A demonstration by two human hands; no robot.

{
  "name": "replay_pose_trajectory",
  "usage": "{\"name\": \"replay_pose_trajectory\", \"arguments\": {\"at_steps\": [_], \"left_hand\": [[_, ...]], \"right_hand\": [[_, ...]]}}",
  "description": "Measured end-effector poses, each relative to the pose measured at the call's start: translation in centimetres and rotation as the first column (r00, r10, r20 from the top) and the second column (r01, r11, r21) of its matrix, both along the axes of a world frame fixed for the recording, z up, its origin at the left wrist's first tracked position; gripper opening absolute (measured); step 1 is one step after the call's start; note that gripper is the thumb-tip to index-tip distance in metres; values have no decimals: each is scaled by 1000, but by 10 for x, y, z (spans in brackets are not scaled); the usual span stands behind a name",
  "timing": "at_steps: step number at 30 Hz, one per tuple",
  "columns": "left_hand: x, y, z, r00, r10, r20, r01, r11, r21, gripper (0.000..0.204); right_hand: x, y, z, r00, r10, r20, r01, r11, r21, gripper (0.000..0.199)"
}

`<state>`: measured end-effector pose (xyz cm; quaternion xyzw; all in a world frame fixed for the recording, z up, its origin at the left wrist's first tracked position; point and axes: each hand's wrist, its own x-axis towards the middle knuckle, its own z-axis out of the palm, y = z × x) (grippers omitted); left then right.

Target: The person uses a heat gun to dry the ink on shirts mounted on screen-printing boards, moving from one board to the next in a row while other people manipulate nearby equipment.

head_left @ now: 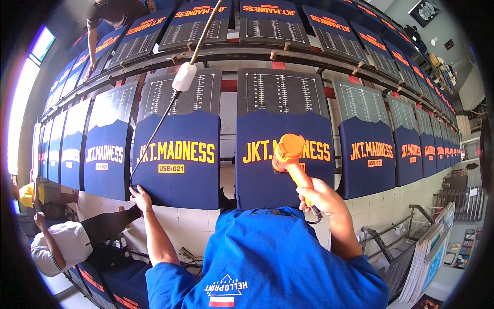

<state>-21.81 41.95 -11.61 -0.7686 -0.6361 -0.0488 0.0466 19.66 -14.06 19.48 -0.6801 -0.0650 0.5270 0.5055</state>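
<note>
Head view. Right hand [323, 198]: fingers wrapped round the handle of an orange heat gun [291, 147], firm hold. Gun sits over the front of the navy shirt [262, 190] on the middle board [270, 92], head covering part of the yellow lettering, right of the print's centre. Nozzle end points down-left at the fabric; can't tell whether it touches. Gun cord leaves the handle base below my hand, near the board's lower right corner.

Left hand [141, 200]: partly open, fingers loosely bent, fingertips at the lower left corner of the next board to the left [206, 85]. Low end of a black cable [163, 117] is right at the fingertips; can't tell if I'm pinching it or only touching the shirt edge. Cable slants up across that board to a white inline box [183, 77] near its top edge, on a pole.

Both boards: grey marked upper part bare, shirt over the lower part. More shirted boards run off both ways, second row past the rail [231, 52]. Person in a white top [59, 247] lower left, another in dark [113, 13] upper left.
</note>
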Motion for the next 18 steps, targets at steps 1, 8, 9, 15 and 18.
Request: {"name": "replay_pose_trajectory", "arguments": {"at_steps": [1, 8, 9, 15, 18], "left_hand": [[9, -4, 0, 995, -24, -97, 21, 999, -27, 49], [91, -73, 45, 943, 324, 72, -316, 943, -102, 63], [90, -81, 48, 945, 321, 70, -315, 946, -80, 66], [108, -140, 60, 976, 209, 65, -206, 977, -48, 73], [131, -185, 73, 994, 51, 99, -44, 997, -70, 70]], "right_hand": [[1, -4, 1, 1000, 10, -22, -10, 1000, 2, 29], [-5, -11, 3, 996, -84, 32, 85, 996, -35, 28], [-2, -13, 5, 998, -56, 12, 57, 998, -37, 28], [-3, -14, 2, 994, -101, 36, 102, 995, -7, 28], [4, -21, 7, 992, -129, -10, 129, 991, -20, 27]]}}
